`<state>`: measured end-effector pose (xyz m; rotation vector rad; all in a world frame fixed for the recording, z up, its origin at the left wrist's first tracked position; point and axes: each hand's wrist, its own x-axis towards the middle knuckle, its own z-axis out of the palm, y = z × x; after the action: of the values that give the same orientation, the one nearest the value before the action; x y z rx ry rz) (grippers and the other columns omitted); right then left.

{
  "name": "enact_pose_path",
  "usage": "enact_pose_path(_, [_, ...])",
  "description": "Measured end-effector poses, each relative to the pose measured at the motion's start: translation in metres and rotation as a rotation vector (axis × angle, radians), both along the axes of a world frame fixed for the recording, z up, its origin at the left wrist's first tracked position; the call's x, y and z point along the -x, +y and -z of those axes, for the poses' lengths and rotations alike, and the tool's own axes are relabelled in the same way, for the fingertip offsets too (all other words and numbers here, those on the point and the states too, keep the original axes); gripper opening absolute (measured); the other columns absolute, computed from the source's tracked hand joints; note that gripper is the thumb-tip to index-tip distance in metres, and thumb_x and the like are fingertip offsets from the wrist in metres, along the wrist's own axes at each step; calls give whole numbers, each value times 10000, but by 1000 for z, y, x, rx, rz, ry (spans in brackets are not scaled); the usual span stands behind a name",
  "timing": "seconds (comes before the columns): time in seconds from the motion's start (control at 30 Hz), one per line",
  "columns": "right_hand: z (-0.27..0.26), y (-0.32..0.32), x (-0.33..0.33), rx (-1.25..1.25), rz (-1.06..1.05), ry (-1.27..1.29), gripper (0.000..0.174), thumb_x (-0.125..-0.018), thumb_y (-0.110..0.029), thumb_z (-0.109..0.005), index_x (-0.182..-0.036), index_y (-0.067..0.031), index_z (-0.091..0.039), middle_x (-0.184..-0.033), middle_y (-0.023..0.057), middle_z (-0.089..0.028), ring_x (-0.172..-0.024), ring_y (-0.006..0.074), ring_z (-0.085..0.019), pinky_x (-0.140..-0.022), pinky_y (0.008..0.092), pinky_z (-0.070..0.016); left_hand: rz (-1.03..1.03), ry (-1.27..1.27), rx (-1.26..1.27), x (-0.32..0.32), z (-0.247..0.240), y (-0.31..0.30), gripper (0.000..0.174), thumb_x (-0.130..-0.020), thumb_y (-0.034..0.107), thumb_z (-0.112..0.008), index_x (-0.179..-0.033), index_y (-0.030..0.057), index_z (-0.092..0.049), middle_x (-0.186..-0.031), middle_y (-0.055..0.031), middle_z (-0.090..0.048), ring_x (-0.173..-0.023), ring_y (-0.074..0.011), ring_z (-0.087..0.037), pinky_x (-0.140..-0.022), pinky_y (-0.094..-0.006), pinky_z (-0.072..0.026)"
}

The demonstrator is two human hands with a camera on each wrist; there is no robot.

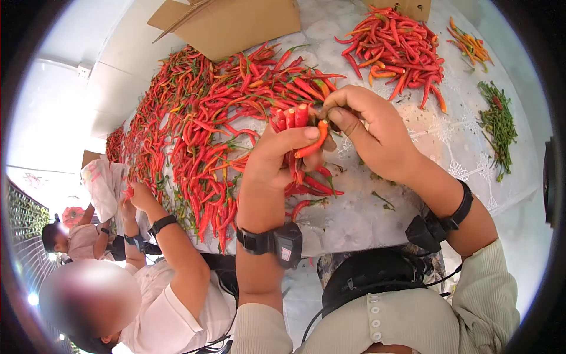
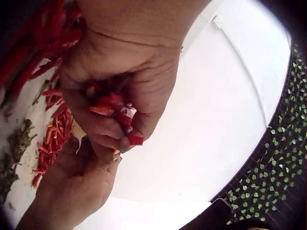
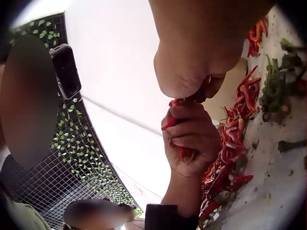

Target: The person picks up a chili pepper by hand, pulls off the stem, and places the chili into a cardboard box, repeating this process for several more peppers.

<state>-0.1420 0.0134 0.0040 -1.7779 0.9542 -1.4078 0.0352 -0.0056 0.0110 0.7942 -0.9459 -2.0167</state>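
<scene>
My left hand (image 1: 274, 150) grips several red chilies (image 1: 290, 120), their cut-looking ends pointing up, with one orange-red chili (image 1: 313, 143) under the thumb. In the left wrist view that hand (image 2: 124, 81) is curled round the bundle (image 2: 112, 105). The thumb and forefinger of my right hand (image 1: 377, 133) pinch at the top end of the orange-red chili; what lies between these fingertips is too small to tell. In the right wrist view the right hand (image 3: 196, 67) touches the top of the left fist (image 3: 192, 139).
A large spread of red chilies (image 1: 194, 130) covers the table's left. Beyond are a cardboard box (image 1: 236, 29), a chili heap (image 1: 401, 53), orange chilies (image 1: 470, 44) and green stems (image 1: 498, 124). Another person's arms (image 1: 171, 230) work at the left.
</scene>
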Motion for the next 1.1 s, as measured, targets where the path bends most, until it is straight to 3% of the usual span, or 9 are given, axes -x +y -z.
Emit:
enact_pose_path(0.03, [-2, 1, -1, -78, -17, -27, 81, -805, -57, -537, -873, -13, -539, -774, 136, -566, -697, 303, -546, -623, 369, -428, -15, 39, 10, -1, 0, 1, 268, -713, 95, -648, -950, 14, -553, -736, -115, -593, -511, -119, -521, -398, -201, -382])
enact_pose_path(0.13, [6, -2, 3, -59, 87, 203, 124, -793, -71, -554, -902, -16, -537, -785, 137, -577, -688, 296, -559, -615, 368, -440, -66, 206, 31, -10, 4, -4, 309, -756, 135, -613, -1030, 27, -519, -797, -71, -516, -598, -105, -480, -413, -177, -385])
enact_pose_path(0.23, [19, -4, 1, -15, 54, 334, 163, -783, -78, -570, -926, -11, -531, -822, 147, -580, -716, 284, -574, -635, 347, -455, -82, 298, -10, -18, 4, -10, 322, -790, 160, -586, -1070, 29, -496, -830, -37, -446, -657, -89, -445, -430, -159, -398])
enact_pose_path(0.3, [17, 0, -2, -23, 33, 300, 206, -785, -76, -564, -979, -13, -533, -859, 150, -581, -742, 279, -583, -653, 339, -464, -65, 320, -62, -17, 3, -10, 317, -780, 145, -590, -1062, 31, -501, -821, -33, -462, -660, -84, -443, -441, -152, -403])
enact_pose_path(0.43, [6, -1, -4, 104, 85, 111, 259, -820, -102, -553, -1066, -20, -552, -918, 125, -588, -773, 229, -594, -670, 306, -465, -125, 99, -149, -10, -2, -4, 297, -724, 80, -620, -1006, 59, -528, -778, -107, -610, -585, -156, -579, -424, -221, -414])
enact_pose_path(0.53, [11, -6, -1, 41, -9, -52, 273, -852, -140, -552, -1102, -31, -566, -934, 79, -598, -785, 146, -575, -661, 267, -454, -43, -12, -6, -6, -5, -1, 331, -697, 68, -645, -1001, 62, -515, -759, -106, -606, -551, -159, -576, -416, -225, -413])
enact_pose_path(0.73, [13, -5, 0, -191, -192, -162, 249, -849, -177, -587, -1041, -18, -596, -881, 46, -624, -730, 80, -548, -653, 228, -441, 27, 27, -30, -1, -9, 3, 349, -680, 35, -658, -983, 58, -486, -755, -80, -584, -561, -154, -577, -419, -231, -422])
enact_pose_path(1.03, [13, -7, 0, -189, -169, -249, 165, -819, -145, -615, -894, 1, -602, -777, 27, -600, -660, 59, -523, -587, 219, -422, -1, 29, 20, 1, -6, 1, 345, -678, 22, -662, -975, 51, -490, -745, -70, -565, -583, -145, -568, -428, -240, -410])
enact_pose_path(1.1, [9, -4, -1, -195, -71, -185, 151, -812, -134, -609, -877, 2, -593, -750, 23, -585, -646, 61, -516, -580, 223, -421, -6, 12, -8, -1, -4, 0, 329, -684, 30, -655, -977, 48, -507, -743, -70, -567, -578, -139, -560, -431, -238, -405])
